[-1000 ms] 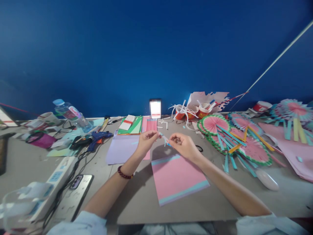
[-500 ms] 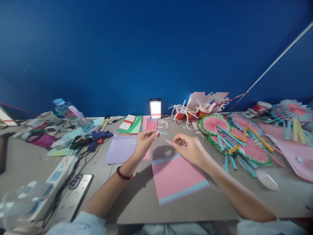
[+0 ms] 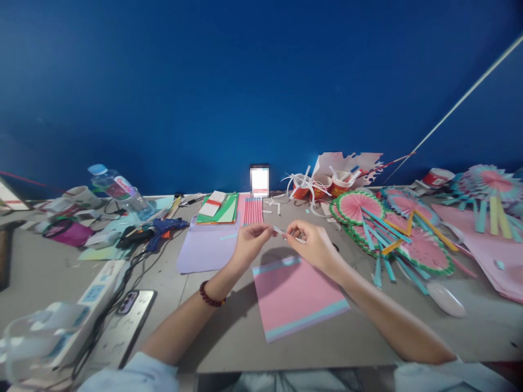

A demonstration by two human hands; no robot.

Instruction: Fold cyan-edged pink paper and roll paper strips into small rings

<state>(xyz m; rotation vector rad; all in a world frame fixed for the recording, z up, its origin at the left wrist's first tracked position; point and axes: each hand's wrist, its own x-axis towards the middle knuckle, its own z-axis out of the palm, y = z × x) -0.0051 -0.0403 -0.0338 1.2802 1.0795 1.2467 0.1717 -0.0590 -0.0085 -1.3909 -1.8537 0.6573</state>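
Note:
A small white strip [image 3: 279, 231] spans the short gap between my two hands, above the table. My left hand [image 3: 254, 239], with a beaded bracelet on its wrist, pinches the strip's left end. The fingers of my right hand [image 3: 307, 239] are curled closed on its other end. Just below the hands lies a pink sheet [image 3: 300, 299] with light blue bands along its upper and lower edges. A thin blue strip [image 3: 229, 237] rests on the purple sheet [image 3: 204, 253] beside my left hand.
Pink and green paper fans [image 3: 362, 209] and a white spoon-shaped item [image 3: 446, 299] lie at right. Red cups [image 3: 340, 185] stand behind. To the left are a glue gun [image 3: 161, 234], a bottle [image 3: 118, 188], a power strip [image 3: 87, 310] and a phone [image 3: 133, 321].
My left hand has moved right and slightly down, and now pinches the white strip's end. The blue strip that was at its fingertips is no longer there.

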